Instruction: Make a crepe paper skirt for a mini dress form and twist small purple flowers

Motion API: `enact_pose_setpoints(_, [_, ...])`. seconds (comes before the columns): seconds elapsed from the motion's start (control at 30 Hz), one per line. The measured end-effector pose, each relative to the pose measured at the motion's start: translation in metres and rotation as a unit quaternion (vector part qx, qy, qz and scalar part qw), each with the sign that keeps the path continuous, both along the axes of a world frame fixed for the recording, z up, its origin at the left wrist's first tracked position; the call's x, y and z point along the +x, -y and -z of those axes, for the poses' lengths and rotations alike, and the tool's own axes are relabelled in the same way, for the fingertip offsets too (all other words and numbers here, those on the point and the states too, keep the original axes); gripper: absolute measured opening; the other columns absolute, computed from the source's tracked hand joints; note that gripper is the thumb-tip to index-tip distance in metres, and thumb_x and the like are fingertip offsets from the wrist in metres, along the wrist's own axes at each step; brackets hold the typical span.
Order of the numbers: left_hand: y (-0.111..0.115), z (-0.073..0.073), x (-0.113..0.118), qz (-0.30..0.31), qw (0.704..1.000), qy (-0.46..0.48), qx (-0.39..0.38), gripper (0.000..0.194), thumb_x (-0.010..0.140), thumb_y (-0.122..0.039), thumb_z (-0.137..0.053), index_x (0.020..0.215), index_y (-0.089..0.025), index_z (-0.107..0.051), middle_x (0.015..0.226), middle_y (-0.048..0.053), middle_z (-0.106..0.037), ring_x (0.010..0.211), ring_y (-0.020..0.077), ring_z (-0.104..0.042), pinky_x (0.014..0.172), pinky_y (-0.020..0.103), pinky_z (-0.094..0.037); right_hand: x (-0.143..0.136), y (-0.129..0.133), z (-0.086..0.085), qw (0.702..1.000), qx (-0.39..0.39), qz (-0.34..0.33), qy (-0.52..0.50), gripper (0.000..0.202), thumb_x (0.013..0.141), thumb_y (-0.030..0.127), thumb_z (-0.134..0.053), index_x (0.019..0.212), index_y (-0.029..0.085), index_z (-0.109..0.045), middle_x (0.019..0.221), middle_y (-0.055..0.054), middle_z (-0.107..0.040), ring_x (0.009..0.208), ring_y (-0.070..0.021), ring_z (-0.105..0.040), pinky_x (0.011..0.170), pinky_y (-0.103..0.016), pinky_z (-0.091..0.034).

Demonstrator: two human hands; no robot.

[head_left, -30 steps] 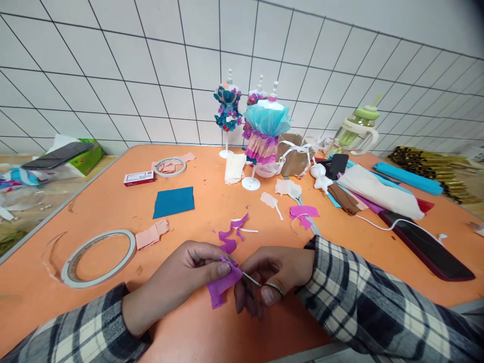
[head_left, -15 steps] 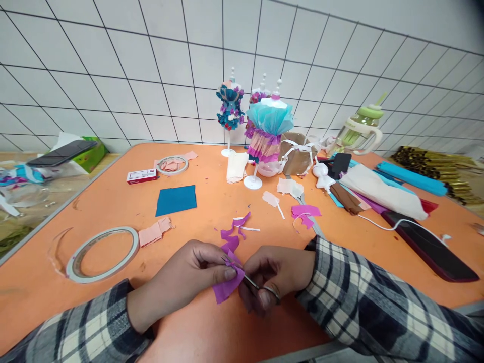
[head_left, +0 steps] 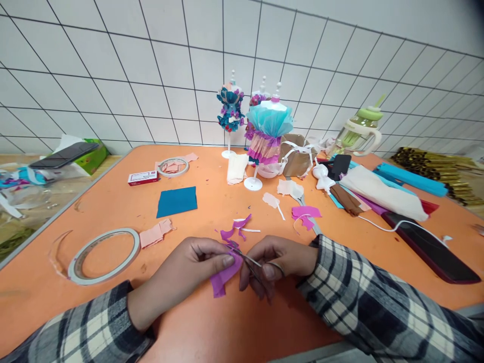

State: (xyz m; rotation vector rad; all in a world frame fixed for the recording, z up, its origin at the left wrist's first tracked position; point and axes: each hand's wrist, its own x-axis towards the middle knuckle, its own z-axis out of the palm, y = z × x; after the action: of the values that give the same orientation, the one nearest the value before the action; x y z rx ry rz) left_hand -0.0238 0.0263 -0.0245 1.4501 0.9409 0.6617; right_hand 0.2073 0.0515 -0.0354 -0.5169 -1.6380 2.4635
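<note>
My left hand [head_left: 206,262] pinches a piece of purple crepe paper [head_left: 223,280] between thumb and fingers, and its lower end hangs down over the table. In my right hand [head_left: 270,264] is a small pair of scissors [head_left: 251,262], with the fingers in the handle loops. The blades reach left across the upper part of the purple paper, close to my left fingertips. Just beyond my hands, curled purple scraps [head_left: 236,229] and a thin white strip lie on the orange table [head_left: 181,322].
At the back stand small dress forms in paper dresses [head_left: 270,121]. A large tape roll [head_left: 104,257], pink paper [head_left: 156,233], a blue square [head_left: 177,201] and a red-white box [head_left: 142,178] lie left. To the right are a dark phone [head_left: 431,247], paper rolls [head_left: 381,189] and a bottle [head_left: 359,131].
The scissors have swung from below the purple paper to lie across its top, their blades now parted. My right hand has turned slightly, and the hanging paper has shifted a little left.
</note>
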Motion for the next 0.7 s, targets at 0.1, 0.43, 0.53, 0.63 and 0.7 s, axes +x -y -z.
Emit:
enact_pose_setpoints(0.1, [-0.0008,0.0015,-0.0002,0.003,1.000,-0.023,0.003,0.028,0.084,-0.038,-0.067,0.066,-0.018,-0.074,0.059,0.001,-0.068,0.056,0.0140,-0.057,0.055,0.023,-0.043,0.0027,-0.0027,0.0023,0.999,-0.026,-0.018,-0.007,0.061,0.075,0.061,-0.072,0.103,0.006,-0.067,0.076,-0.004,-0.065,0.058,-0.0108,-0.062,0.057,-0.023,-0.056])
enact_pose_setpoints(0.43, [0.0072,0.0012,-0.0003,0.048,0.999,0.020,-0.003,0.021,0.083,-0.032,-0.070,0.070,-0.016,-0.075,0.064,0.002,-0.069,0.058,0.0126,-0.057,0.057,0.022,-0.045,-0.0047,0.0065,0.0030,0.999,-0.025,0.007,0.025,0.049,0.068,0.053,-0.082,0.082,0.010,-0.064,0.061,0.002,-0.059,0.053,-0.0081,-0.059,0.050,-0.017,-0.053])
enact_pose_setpoints(0.53, [0.0089,0.0007,0.0014,0.068,0.997,0.023,-0.020,0.022,0.084,-0.035,-0.069,0.078,-0.016,-0.077,0.073,0.006,-0.073,0.060,0.0148,-0.060,0.058,0.025,-0.047,-0.0041,0.0052,-0.0004,0.999,-0.022,-0.006,0.023,0.058,0.065,0.062,-0.079,0.085,0.010,-0.063,0.065,0.001,-0.061,0.054,-0.0101,-0.061,0.049,-0.019,-0.052])
enact_pose_setpoints(0.63, [0.0067,0.0005,0.0011,0.004,0.999,0.030,-0.028,0.027,0.081,-0.042,-0.072,0.070,-0.017,-0.075,0.062,0.002,-0.067,0.054,0.0135,-0.057,0.054,0.024,-0.045,-0.0034,0.0024,-0.0038,0.990,0.072,0.122,0.012,0.061,0.068,0.063,-0.077,0.097,0.012,-0.063,0.070,0.001,-0.059,0.056,-0.0085,-0.056,0.048,-0.018,-0.045])
enact_pose_setpoints(0.7, [0.0049,0.0009,-0.0002,-0.051,0.998,0.033,-0.021,0.028,0.076,-0.044,-0.076,0.065,-0.018,-0.074,0.058,0.000,-0.063,0.053,0.0123,-0.053,0.053,0.023,-0.043,-0.0042,0.0013,-0.0043,0.955,0.162,0.246,0.031,0.059,0.073,0.054,-0.077,0.114,0.015,-0.060,0.070,0.004,-0.055,0.057,-0.0072,-0.050,0.050,-0.018,-0.040])
